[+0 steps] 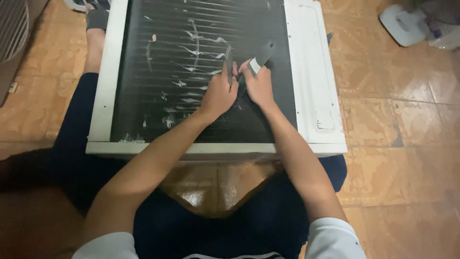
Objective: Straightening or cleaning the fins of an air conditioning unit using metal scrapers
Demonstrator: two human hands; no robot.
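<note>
Centrally, a dark grey strip (261,53) is pinched by the right hand (258,86) and the left hand (219,93), arms extended, over the finned condenser coil (158,72) of a white air-conditioner casing (311,72).

The scene is dim and warm-toned, lit by soft indoor light that seems to fall from above and a little ahead. The floor tiles (383,120) on the right of the frame catch a dull orange sheen, with a brighter glossy reflection on the tile at lower centre, between the legs. The left edge and lower left corner sink into near-black shadow with almost no detail. The dark finned panel (191,72) in the upper middle reads flat and murky, only its pale bent streaks standing out. The white frame (311,86) looks greyish, not blown out. Both hands, left hand (219,93) and right hand (258,86), are slightly smeared by motion blur. Overall focus is soft, grain visible in dark areas.
</note>
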